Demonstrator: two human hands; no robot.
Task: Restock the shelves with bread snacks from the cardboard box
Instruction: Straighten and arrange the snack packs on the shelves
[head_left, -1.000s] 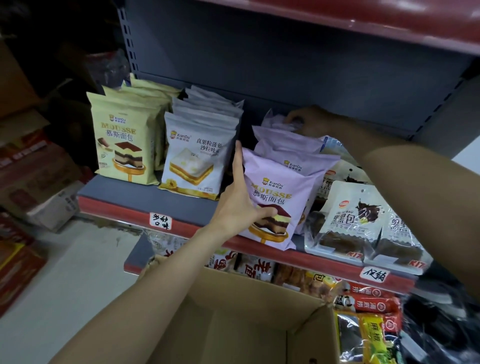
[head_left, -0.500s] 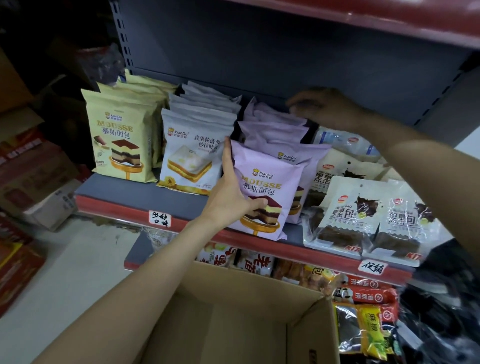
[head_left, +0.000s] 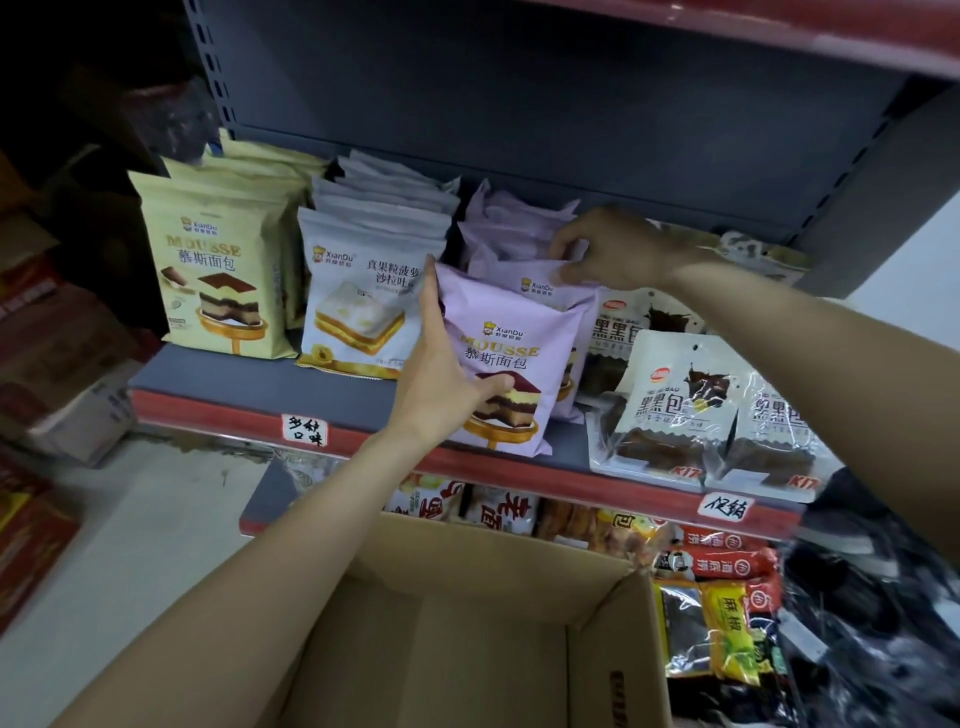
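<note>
A row of purple mousse bread packets stands on the grey shelf (head_left: 332, 387). My left hand (head_left: 439, 374) grips the front purple packet (head_left: 511, 364) by its left edge, thumb across the front and fingers behind. My right hand (head_left: 608, 249) reaches over the row and pinches the top of the purple packet (head_left: 530, 283) just behind the front one. More purple packets (head_left: 511, 221) stand further back. The open cardboard box (head_left: 467, 639) sits below me, its visible inside bare.
Yellow mousse packets (head_left: 213, 270) and white pineapple toast packets (head_left: 358, 291) stand left of the purple row. Clear packs of dark bread (head_left: 680, 405) lie to the right. A lower shelf (head_left: 597, 525) holds mixed snacks. Cartons (head_left: 47, 364) are stacked on the floor at left.
My right hand came forward from the back of the shelf and took hold of the second purple packet's top. My left hand still holds the front packet; the row now stands more upright.
</note>
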